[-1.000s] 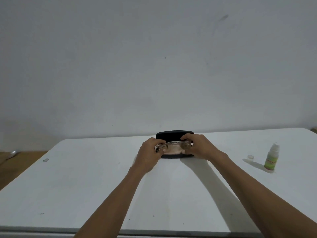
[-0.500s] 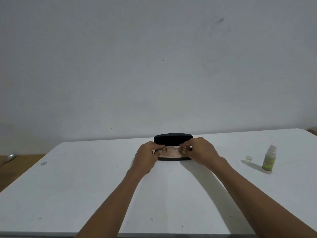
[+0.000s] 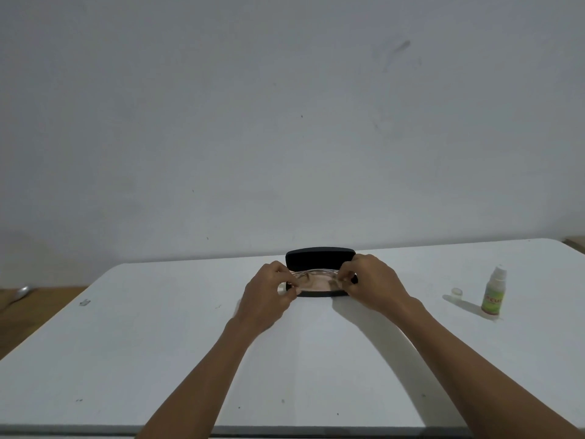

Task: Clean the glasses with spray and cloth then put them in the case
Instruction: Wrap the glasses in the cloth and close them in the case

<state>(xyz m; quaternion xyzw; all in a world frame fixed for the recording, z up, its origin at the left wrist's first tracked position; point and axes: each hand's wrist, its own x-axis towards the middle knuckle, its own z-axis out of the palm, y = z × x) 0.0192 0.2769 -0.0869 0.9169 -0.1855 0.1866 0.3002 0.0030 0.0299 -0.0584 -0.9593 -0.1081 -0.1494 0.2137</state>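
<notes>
A black glasses case stands open at the far middle of the white table, its lid upright. Folded glasses with a thin clear frame lie low in the case's pinkish-lined tray. My left hand pinches the glasses' left end and my right hand pinches their right end. A small spray bottle with a green label stands uncapped at the right, its clear cap beside it. No cloth is visible.
A wall rises just behind the table's far edge. A small grey bit lies near the left edge. Wooden floor and a metallic object show at the left.
Both hands have lowered the glasses from just above the case down into its tray. The view has shifted slightly; the bottle and cap stayed put.
</notes>
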